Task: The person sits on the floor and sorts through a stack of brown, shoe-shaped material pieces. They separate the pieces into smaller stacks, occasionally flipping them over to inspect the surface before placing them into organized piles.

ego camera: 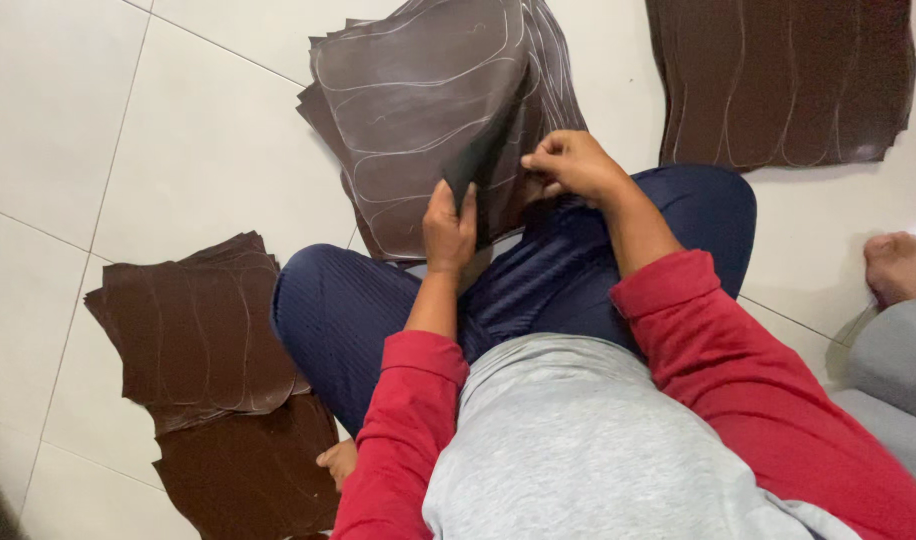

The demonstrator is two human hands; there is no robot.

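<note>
Leather sheet (pixel 428 110) between both hands

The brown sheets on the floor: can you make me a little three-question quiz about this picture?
1. True or false: both hands grip the lifted brown sheet.
2. Which pile lies beside the person's left knee? A) marked brown sheets B) white paper C) blue cloth
3. What colour are the person's sleeves?

Key:
1. True. The left hand pinches its lower edge, and the right hand holds the edge further right.
2. A
3. Red
</note>
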